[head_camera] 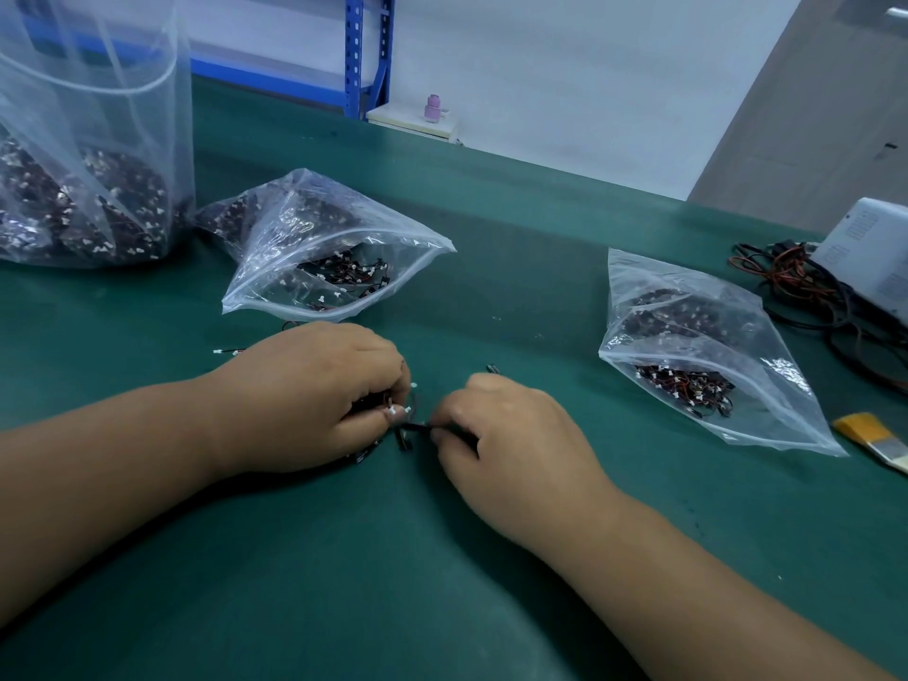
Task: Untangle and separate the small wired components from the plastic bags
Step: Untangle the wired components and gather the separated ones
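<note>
The left hand (pixel 319 385) curls round a clump of wired components (pixel 393 411) on the green surface (pixel 442 582), just in front of the open middle bag (pixel 334 248), probably pinning the tangle so one piece can be drawn free. The right hand (pixel 491 425), in front and slightly right of that bag, pinches a black lead (pixel 415 427) running out of the clump. The clump sits under the left fingertips, and the lead spans the gap between the hands.

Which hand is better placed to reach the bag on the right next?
Right, probably. The right hand lies nearer that bag, pinching a black wire; the left hand grips the tangled bundle and would have to cross over.
</note>
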Tool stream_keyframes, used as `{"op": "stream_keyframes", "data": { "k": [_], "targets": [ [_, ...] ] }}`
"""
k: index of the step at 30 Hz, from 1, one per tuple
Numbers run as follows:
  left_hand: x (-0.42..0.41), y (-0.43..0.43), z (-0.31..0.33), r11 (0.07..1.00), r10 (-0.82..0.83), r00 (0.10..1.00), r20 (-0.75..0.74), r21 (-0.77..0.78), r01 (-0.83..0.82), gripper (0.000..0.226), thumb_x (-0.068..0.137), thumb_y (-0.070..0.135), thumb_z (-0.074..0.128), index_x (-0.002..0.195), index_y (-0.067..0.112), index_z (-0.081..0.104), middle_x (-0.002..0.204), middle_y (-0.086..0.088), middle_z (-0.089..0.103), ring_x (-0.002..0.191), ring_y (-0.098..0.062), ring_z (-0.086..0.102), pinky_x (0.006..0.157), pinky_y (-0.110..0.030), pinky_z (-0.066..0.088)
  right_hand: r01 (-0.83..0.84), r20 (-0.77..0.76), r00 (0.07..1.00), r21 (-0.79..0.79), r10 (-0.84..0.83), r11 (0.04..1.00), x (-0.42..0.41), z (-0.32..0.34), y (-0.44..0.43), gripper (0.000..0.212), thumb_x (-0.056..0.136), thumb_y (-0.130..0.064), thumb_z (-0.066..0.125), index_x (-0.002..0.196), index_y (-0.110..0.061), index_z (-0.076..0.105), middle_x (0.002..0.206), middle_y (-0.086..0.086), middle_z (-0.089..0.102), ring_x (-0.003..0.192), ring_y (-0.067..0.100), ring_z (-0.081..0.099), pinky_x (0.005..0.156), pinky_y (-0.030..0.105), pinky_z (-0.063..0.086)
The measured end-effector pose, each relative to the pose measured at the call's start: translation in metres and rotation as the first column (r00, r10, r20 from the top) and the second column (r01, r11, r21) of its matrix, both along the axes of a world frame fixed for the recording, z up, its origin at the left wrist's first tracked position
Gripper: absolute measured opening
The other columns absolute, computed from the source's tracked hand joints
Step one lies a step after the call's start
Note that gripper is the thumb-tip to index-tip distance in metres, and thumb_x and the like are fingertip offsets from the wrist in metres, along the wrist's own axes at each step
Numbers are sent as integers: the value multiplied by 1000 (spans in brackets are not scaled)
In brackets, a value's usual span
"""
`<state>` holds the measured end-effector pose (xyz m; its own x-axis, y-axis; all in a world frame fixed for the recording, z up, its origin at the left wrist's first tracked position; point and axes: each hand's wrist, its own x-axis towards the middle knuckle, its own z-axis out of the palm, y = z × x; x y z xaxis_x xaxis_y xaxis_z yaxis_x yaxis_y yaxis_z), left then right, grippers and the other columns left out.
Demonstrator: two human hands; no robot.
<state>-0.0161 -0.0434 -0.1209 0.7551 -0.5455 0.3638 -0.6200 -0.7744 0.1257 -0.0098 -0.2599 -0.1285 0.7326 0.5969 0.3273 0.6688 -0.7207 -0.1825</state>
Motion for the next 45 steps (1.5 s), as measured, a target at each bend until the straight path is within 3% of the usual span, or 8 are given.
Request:
{"op": "stream_keyframes", "data": {
  "k": [3, 7, 13, 17, 27, 39, 42, 45],
  "targets": [
    [0, 0, -1, 1000, -19, 1000, -4, 4, 19, 16, 88, 44, 52, 83, 30, 59, 80, 17, 55, 76, -7, 50, 71, -28, 45, 8, -15, 1000, 46, -8, 999, 1, -2, -1, 18, 92, -27, 51, 88, -22, 68, 83, -3, 55, 83, 24, 56, 74, 40, 47],
    [1, 0, -2, 1000, -24, 1000, 5, 8, 24, 15, 87, 42, 56, 82, 29, 60, 79, 16, 55, 76, -9, 51, 70, -31, 47, 78, -43, 997, 286, -69, 955, 10, -2, -10, 12, 82, -23, 56, 76, -22, 66, 75, -7, 56, 75, 17, 55, 66, 37, 49],
    [0, 1, -1, 1000, -16, 1000, -8, 9, 16, 9, 85, 40, 61, 84, 31, 60, 81, 18, 55, 78, -7, 51, 72, -31, 47, 336, -184, 942, 527, -280, 781, 43, -5, -34, 21, 85, -13, 65, 67, -23, 63, 68, -14, 61, 70, 4, 55, 63, 22, 42],
    [0, 1, -1, 999, -11, 1000, 10, 44, 11, 10, 84, 37, 62, 91, 31, 64, 88, 17, 58, 83, -8, 53, 77, -32, 47, 397, -293, 917, 600, -271, 695, 46, -9, -34, 24, 85, -13, 65, 63, -23, 63, 64, -17, 61, 62, 1, 53, 54, 11, 38],
    [1, 2, -2, 999, -21, 1000, 17, 47, 20, 6, 86, 35, 60, 83, 30, 62, 85, 17, 55, 80, -8, 50, 75, -30, 46, 438, -341, 899, 663, -276, 607, 47, -6, -36, 17, 87, -18, 64, 76, -30, 65, 62, -17, 58, 52, -1, 45, 47, 12, 36],
    [0, 1, -1, 998, -29, 999, 17, 48, 28, 8, 86, 34, 61, 81, 28, 61, 84, 16, 55, 79, -9, 50, 74, -31, 46, 485, -349, 874, 646, -338, 590, 49, -7, -37, 21, 86, -17, 63, 66, -22, 65, 67, -13, 63, 48, -5, 52, 42, 7, 36],
    [0, 2, -1, 999, -27, 1000, 15, 43, 27, 9, 86, 36, 59, 82, 29, 61, 85, 17, 55, 80, -9, 51, 74, -31, 47, 489, -336, 872, 600, -355, 633, 48, -6, -37, 16, 83, -18, 65, 70, -26, 65, 72, -12, 64, 60, -2, 56, 52, 13, 42],
    [1, 2, -2, 999, -27, 1000, 16, 44, 26, 8, 87, 35, 61, 82, 29, 61, 85, 17, 55, 80, -9, 51, 75, -31, 46, 519, -311, 851, 378, -423, 767, 44, -4, -36, 9, 80, -24, 63, 82, -33, 63, 84, -12, 60, 81, 5, 58, 70, 27, 46]
  ]
}}
